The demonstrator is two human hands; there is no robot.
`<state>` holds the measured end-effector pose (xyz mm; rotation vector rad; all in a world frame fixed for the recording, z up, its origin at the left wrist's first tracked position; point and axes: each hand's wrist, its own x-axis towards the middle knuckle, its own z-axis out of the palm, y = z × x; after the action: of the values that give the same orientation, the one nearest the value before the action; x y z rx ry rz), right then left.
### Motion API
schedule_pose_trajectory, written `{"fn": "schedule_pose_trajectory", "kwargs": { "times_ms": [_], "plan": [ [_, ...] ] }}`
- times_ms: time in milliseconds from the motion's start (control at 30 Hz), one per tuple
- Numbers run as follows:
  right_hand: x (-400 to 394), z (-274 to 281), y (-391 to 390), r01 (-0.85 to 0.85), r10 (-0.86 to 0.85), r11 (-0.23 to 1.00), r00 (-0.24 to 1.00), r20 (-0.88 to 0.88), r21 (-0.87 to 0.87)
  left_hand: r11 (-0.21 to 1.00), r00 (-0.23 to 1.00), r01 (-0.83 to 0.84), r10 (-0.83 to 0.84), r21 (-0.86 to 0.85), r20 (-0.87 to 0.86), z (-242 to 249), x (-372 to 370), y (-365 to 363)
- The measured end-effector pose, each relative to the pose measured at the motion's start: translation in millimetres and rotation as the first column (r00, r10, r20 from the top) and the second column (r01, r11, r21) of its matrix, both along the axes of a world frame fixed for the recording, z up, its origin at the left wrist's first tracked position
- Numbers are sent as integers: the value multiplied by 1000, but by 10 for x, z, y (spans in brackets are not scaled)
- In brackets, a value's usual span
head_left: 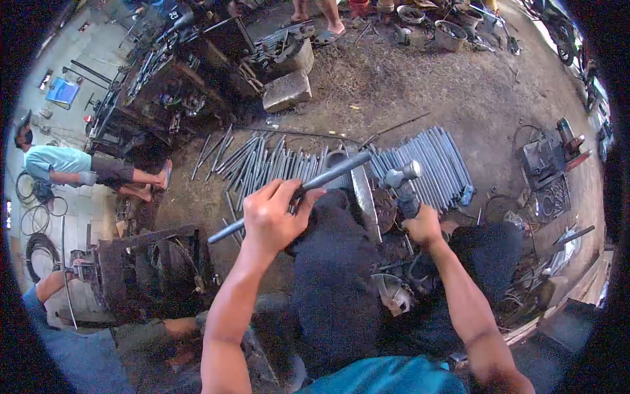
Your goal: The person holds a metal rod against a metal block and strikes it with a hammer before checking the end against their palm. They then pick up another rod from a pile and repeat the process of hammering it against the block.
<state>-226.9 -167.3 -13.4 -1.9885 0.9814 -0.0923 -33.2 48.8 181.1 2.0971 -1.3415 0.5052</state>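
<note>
My left hand (279, 213) is wrapped round a grey metal rod (336, 172), which slants up to the right, its far end close to the hammer. In my right hand (423, 226) is the handle of a hammer (400, 176), its metal head raised to the right of the rod's end. Beneath the rod's right end stands a metal block or anvil (365, 200), partly hidden by my knee. Many similar rods lie on the ground behind, in a loose pile (289, 163) at the left and a neat row (436, 164) at the right.
A person in a light blue shirt (62, 164) stands at the left; another person's arm (52, 285) is at lower left by a metal frame (151, 262). A stone block (287, 90) lies ahead. A machine (545, 157) stands right. Buckets (450, 35) are at the top.
</note>
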Motion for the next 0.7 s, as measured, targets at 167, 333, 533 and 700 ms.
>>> {"fn": "schedule_pose_trajectory", "kwargs": {
  "times_ms": [167, 333, 533, 700],
  "plan": [
    [-15, 290, 89, 11, -12, 998, 1000, 6, 58, 999, 990, -35, 35, 0, 133, 123, -89, 76],
    [-43, 48, 47, -13, 15, 997, 999, -32, 70, 999, 993, -48, 46, 17, 111, 159, -110, 154],
    [-97, 91, 27, 42, -43, 999, 999, 29, 22, 995, 983, -91, 95, -30, 160, 455, -108, 264],
    [-82, 226, -19, 79, -78, 994, 997, -14, 80, 980, 963, -200, 193, 19, 188, 833, -199, 439]
  ]
}}
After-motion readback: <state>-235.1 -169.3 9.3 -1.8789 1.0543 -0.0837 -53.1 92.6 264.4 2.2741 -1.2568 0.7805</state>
